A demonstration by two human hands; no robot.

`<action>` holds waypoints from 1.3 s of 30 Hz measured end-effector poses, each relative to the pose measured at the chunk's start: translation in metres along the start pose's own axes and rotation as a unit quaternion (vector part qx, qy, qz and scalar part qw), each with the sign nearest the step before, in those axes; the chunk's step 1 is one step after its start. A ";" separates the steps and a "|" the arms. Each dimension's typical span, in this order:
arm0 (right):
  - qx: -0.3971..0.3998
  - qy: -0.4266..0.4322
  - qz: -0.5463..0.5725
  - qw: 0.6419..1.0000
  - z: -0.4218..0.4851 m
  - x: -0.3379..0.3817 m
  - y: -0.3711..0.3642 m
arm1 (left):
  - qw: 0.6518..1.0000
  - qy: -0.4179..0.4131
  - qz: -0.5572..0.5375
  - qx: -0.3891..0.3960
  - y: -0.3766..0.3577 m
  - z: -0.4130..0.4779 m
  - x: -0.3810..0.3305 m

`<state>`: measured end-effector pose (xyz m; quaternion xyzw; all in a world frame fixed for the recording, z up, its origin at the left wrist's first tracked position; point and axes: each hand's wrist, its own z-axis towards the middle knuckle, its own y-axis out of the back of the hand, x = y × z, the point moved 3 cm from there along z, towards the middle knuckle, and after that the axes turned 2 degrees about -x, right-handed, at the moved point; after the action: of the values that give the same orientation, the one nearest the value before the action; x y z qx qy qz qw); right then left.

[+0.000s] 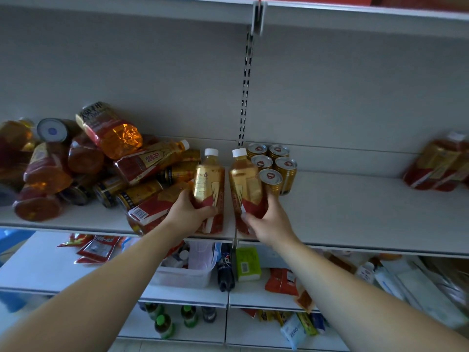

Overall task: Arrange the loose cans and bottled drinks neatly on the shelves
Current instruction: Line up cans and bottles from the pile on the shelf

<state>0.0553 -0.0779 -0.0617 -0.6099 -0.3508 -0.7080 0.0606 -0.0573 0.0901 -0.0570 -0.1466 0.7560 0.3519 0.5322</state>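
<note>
Left hand (189, 212) curled round left bottle (209, 184), right hand (269, 222) round right bottle (245, 184), caps up.

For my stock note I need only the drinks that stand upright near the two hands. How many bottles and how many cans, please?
Bottles: 2, one gripped by the left hand, the other by the right hand
Cans: 5, clustered beside the right hand's bottle
Total: 7

Grey shelf (342, 212): bottle-and-can pile (101, 168) left; five upright cans (272, 166) centre; more bottles (439, 163) far right.
</note>
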 end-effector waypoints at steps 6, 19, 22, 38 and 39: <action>-0.041 0.016 0.014 0.999 -0.014 -0.014 0.002 | 0.999 -0.045 -0.026 -0.001 -0.009 -0.007 0.005; -0.094 -0.004 -0.039 0.995 -0.014 -0.008 0.011 | 0.995 -0.088 0.038 0.033 -0.020 -0.013 -0.005; -0.121 -0.012 -0.057 0.991 -0.019 -0.014 0.026 | 0.993 -0.103 0.018 0.051 -0.031 -0.019 -0.009; -0.260 -0.072 -0.062 0.961 -0.038 -0.099 0.232 | 0.985 -0.141 -0.025 0.092 -0.222 -0.058 -0.082; -0.261 -0.073 -0.063 0.960 -0.039 -0.106 0.250 | 0.987 -0.138 -0.029 0.083 -0.238 -0.059 -0.088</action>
<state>0.1779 -0.3229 -0.0521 -0.6311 -0.1952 -0.7308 -0.1716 0.0779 -0.1326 -0.0559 -0.0740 0.6973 0.2890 0.6517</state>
